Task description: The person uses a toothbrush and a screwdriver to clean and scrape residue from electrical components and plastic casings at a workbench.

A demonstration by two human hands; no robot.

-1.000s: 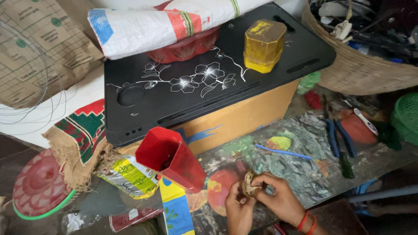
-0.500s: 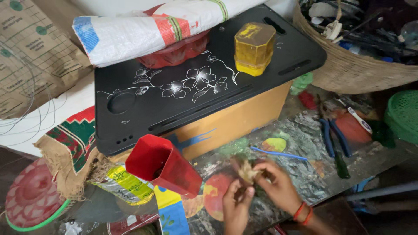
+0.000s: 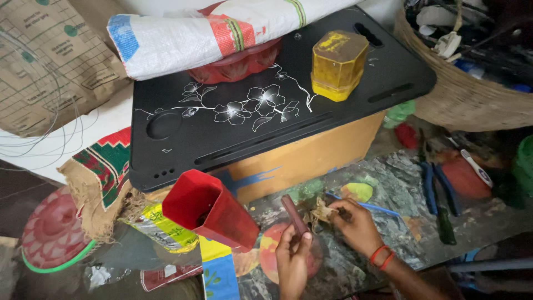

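Observation:
My left hand [image 3: 292, 256] grips a short brown stick-like tool [image 3: 293, 214] and holds it upright over the paint-stained work surface [image 3: 388, 183]. My right hand [image 3: 355, 225], with red bands at the wrist, pinches a small tan fibrous piece [image 3: 323, 210] just right of the stick's tip. A red faceted container [image 3: 208, 208] lies tilted with its mouth open, close to the left of my left hand. A thin blue stick [image 3: 369, 206] lies on the surface behind my right hand.
A black floral lap tray [image 3: 266, 105] rests on a cardboard box and carries a yellow octagonal tin [image 3: 337, 65], a red dish and a rolled woven sack [image 3: 222, 33]. A woven basket [image 3: 466, 94] stands at right, blue-handled pliers [image 3: 436, 186] below it. A red lid [image 3: 53, 230] lies at left.
My hands have come apart: the left now holds the brown stick upright, the right keeps the tan piece beside it. The view has shifted slightly.

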